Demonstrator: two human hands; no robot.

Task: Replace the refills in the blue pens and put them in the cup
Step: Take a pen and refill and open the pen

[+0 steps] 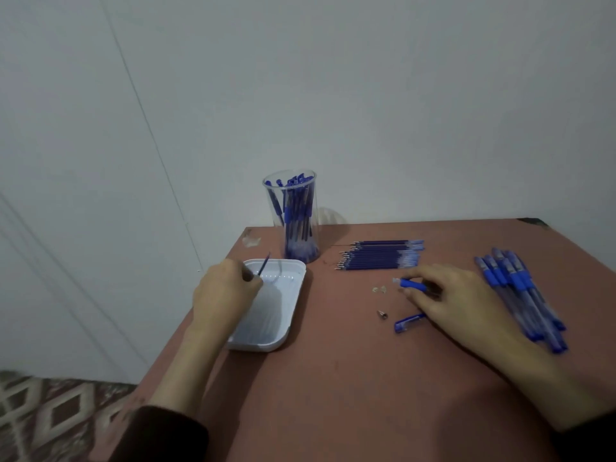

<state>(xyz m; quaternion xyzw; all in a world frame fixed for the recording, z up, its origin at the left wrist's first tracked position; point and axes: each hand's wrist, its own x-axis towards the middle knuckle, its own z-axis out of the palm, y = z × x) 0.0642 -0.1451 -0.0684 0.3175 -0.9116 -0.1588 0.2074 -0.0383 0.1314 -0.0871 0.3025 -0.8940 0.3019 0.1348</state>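
The head view is the only one. At the left, the left hand is curled at the far corner of the white tray. It pinches a thin blue refill whose free end points up and away over the tray. I take this for a spent one about to be dropped in. What already lies in the tray is too blurred to tell.

The right hand sits low over the table with thumb and fingers closed on a pen barrel that has a blue grip. The barrel is just on the near side of the row of fresh refills. Whether it rests on the tabletop or is lifted off it I cannot tell. Close by, each apart from the others, lie a blue cap, a small metal tip and some small clear bits.

The cup stands at the far edge, just beyond the tray, and is already well stocked with blue pens, so a good share looks done. A pile of pens waits at the right, beside the right wrist, and about a dozen fresh refills remain. The open pen needs a new refill, then its tip and cap, before it goes in the cup — and then the pile.

No brand, label or writing can be read anywhere.
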